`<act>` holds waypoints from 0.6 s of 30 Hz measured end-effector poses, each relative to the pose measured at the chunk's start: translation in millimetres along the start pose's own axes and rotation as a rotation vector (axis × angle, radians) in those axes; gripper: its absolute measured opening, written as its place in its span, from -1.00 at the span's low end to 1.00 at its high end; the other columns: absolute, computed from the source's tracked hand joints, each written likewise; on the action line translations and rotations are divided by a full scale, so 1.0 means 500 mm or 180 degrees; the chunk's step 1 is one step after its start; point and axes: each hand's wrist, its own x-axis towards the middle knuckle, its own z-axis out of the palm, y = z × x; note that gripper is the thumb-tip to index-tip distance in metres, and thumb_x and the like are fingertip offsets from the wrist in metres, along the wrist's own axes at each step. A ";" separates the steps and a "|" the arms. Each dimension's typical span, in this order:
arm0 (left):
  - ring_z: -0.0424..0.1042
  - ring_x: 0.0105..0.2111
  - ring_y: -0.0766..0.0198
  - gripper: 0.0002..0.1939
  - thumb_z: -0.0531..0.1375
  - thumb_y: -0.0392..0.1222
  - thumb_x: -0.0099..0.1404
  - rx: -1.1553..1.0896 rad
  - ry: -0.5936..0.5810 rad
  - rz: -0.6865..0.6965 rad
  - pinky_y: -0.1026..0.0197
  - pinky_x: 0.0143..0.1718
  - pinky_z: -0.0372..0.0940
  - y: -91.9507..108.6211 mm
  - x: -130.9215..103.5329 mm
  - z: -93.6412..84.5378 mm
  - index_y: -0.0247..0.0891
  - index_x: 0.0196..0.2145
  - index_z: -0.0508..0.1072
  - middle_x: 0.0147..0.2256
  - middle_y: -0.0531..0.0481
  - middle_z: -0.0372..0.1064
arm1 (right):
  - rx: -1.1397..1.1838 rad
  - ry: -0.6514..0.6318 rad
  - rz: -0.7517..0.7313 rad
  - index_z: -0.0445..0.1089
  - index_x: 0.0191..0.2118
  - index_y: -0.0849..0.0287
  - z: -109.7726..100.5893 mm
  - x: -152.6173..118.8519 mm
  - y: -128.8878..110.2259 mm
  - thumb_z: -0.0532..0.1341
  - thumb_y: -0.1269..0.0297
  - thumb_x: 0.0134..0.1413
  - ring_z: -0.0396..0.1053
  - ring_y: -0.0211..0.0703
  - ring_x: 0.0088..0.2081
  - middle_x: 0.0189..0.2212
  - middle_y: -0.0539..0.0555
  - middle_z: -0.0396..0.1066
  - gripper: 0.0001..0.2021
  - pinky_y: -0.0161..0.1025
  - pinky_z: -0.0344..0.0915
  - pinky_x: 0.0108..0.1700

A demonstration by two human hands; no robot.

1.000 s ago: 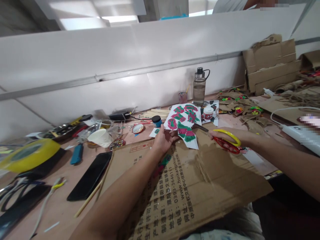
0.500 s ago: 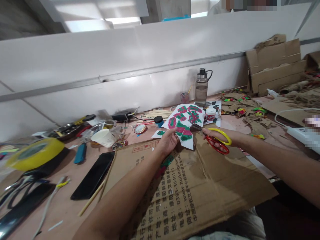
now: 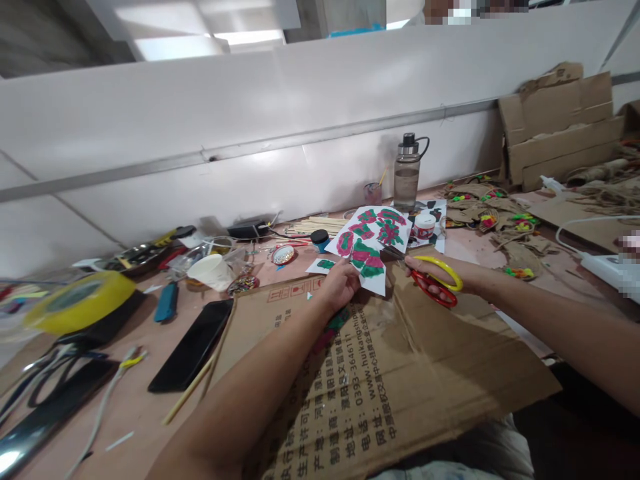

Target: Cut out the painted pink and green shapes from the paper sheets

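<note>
My left hand [image 3: 342, 285] pinches the lower left edge of a white paper [image 3: 374, 283] painted with green and magenta shapes. In my right hand [image 3: 434, 280] are scissors [image 3: 438, 263] with one yellow and one red handle loop; their blades point left and reach the paper's right side. Below both hands lies a large brown cardboard sheet [image 3: 450, 373] with printed text. A green and magenta cut piece [image 3: 336, 325] rests on the cardboard, partly behind my left forearm.
Behind the paper stand a water bottle [image 3: 407, 175], a white jar [image 3: 424, 227] and a dark-lidded jar [image 3: 320, 241]. Leftward are a paper cup [image 3: 210, 271], a black phone [image 3: 193, 347] and yellow tape [image 3: 83, 300]. Decorated cardboard pieces [image 3: 515, 247] lie at right.
The view has shifted slightly, moving the table items a little to the right. My hands keep their hold on the paper and scissors, and the paper has tilted slightly.
</note>
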 end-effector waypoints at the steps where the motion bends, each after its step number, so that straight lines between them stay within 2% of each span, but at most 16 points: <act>1: 0.53 -0.34 0.30 -0.55 0.19 -0.61 -0.15 0.0004 -0.0025 0.0004 0.29 -0.24 0.41 0.000 -0.001 0.002 -0.25 -0.29 0.45 -0.31 0.04 0.54 | -0.0019 -0.0007 0.0004 0.36 -0.22 0.16 0.000 0.001 -0.001 0.12 -0.51 0.20 0.12 -0.33 -0.75 -0.71 -0.11 0.21 -0.31 -0.39 0.15 -0.73; 7: 0.50 -0.38 0.33 -0.53 0.19 -0.63 -0.14 0.0034 0.0118 0.0017 0.31 -0.28 0.39 -0.001 -0.002 0.002 -0.22 -0.27 0.40 -0.35 0.07 0.48 | 0.0169 -0.0030 0.0182 0.34 -0.22 0.14 0.001 0.004 -0.008 0.17 -0.49 0.20 0.11 -0.34 -0.74 -0.67 -0.13 0.22 -0.34 -0.39 0.13 -0.76; 13: 0.43 -0.43 0.38 -0.56 0.19 -0.62 -0.13 0.0030 0.0175 -0.0057 0.34 -0.31 0.37 -0.003 -0.001 0.002 -0.22 -0.30 0.39 -0.41 0.11 0.41 | 0.0376 -0.0242 0.0429 0.30 -0.24 0.11 -0.011 0.025 0.001 0.20 -0.55 0.11 0.10 -0.33 -0.76 -0.68 -0.14 0.20 -0.30 -0.36 0.14 -0.78; 18: 0.45 -0.39 0.36 -0.56 0.19 -0.63 -0.12 0.0027 0.0156 -0.0103 0.32 -0.26 0.38 -0.004 -0.002 0.001 -0.21 -0.31 0.36 -0.38 0.10 0.41 | 0.0358 -0.0180 0.0448 0.31 -0.25 0.11 -0.007 0.036 0.003 0.16 -0.48 0.23 0.07 -0.35 -0.77 -0.71 -0.14 0.17 -0.36 -0.38 0.11 -0.78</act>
